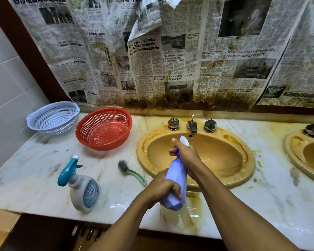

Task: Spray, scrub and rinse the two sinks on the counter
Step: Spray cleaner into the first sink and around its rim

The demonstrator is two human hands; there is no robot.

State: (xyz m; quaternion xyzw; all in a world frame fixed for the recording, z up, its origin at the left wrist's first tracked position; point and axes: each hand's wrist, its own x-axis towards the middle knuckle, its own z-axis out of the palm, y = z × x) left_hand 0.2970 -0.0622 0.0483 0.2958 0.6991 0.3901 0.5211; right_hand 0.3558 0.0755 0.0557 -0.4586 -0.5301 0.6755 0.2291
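Newspaper (250, 53) headline: "West Asia crisis a reminder for Asean"

Purple spray bottle (176, 180) tilted above front rim of stained yellow sink (141, 153), white nozzle pointing toward tap (192, 126). Left grip (162, 187) wrapped round bottle base; right grip (186, 153) curled round neck at trigger. Two faceted knobs (173, 124) flanking tap. Second sink (292, 151) at right edge of view, partly cut off, brown streaks on rim. On marble tabletop (34, 169), left of first sink: green-handled brush (131, 172) lying flat, white cleaner bottle (82, 189) with teal trigger standing, red basket (103, 129), pale blue basket (53, 117) just left of it by tiled wall. Newspaper sheets (170, 57) over back wall, lower edges stained brown. Wet sheen on tabletop near front edge.
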